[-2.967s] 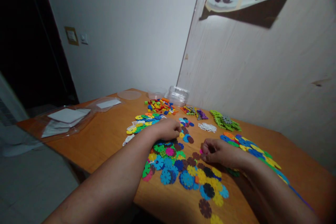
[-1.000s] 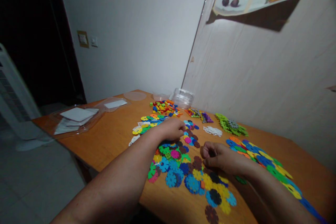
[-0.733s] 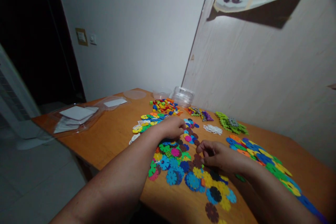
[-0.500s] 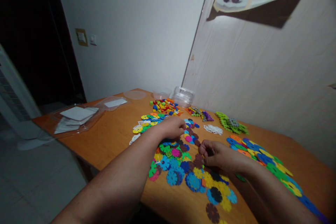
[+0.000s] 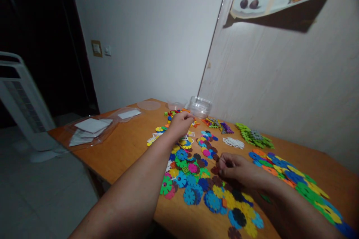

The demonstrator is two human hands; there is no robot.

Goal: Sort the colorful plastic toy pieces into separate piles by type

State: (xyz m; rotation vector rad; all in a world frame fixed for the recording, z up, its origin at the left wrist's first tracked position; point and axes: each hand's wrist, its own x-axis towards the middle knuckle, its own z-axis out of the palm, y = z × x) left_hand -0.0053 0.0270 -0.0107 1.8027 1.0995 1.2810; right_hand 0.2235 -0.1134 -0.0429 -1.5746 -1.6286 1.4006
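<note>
My left hand (image 5: 181, 124) reaches over the near edge of a pile of small coloured building blocks (image 5: 171, 114), fingers pinched together; whatever is in them is too small to make out. Below its wrist lie yellow snowflake discs and white lattice pieces (image 5: 191, 133). My right hand (image 5: 234, 168) is closed in a pinch low over the table, beside brown snowflake discs (image 5: 215, 170). Its fingertips hide what they hold, if anything. Between and below both hands spreads a loose heap of notched snowflake discs (image 5: 189, 194) in blue, green, yellow, pink and brown.
Larger coloured discs (image 5: 305, 190) lie in a row at the right. Green interlocking pieces (image 5: 248, 134), white pieces (image 5: 233, 142) and purple ones (image 5: 226, 128) sit farther back. A clear plastic box (image 5: 200, 106) stands by the wall. White cards (image 5: 91, 127) lie at the left.
My left hand has moved forward, from the disc heap to the pile of small blocks. My right hand stays in nearly the same place, still pinched. The view has shifted slightly.
</note>
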